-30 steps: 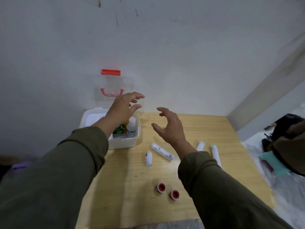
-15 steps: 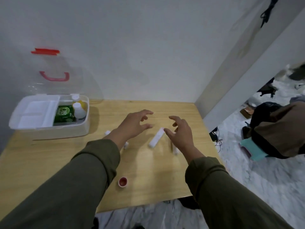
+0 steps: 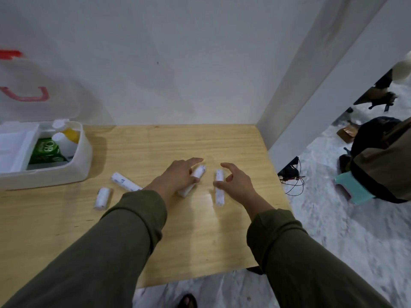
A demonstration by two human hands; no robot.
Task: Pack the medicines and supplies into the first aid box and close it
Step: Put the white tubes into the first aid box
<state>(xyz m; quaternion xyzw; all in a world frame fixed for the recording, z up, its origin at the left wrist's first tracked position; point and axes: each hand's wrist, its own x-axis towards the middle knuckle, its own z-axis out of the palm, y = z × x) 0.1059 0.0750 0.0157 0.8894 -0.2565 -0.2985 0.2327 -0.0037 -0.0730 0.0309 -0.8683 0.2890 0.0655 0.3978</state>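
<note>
The white first aid box (image 3: 82, 161) stands open at the table's left, its clear lid with a red handle (image 3: 24, 96) upright against the wall. Inside are a green carton (image 3: 45, 151), white bottles and a yellow one. Several white rolls lie on the wooden table. My left hand (image 3: 178, 174) lies over one roll (image 3: 199, 171), middle fingers curled onto it and index finger straight. My right hand (image 3: 238, 183) hovers over another roll (image 3: 219, 192), thumb and fingers spread on either side of its far end. Two more rolls (image 3: 102, 197) (image 3: 124, 182) lie left of my hands.
The table (image 3: 178, 230) ends just right of my right hand and drops to a marbled floor. A white pillar (image 3: 322, 90) stands at the back right corner. A dark bag (image 3: 382, 161) and cables (image 3: 293, 181) lie on the floor.
The view has swung right and down. Both hands dropped from mid-air onto the two rightmost rolls; my left hand now rests on one. The small red-capped items are out of view.
</note>
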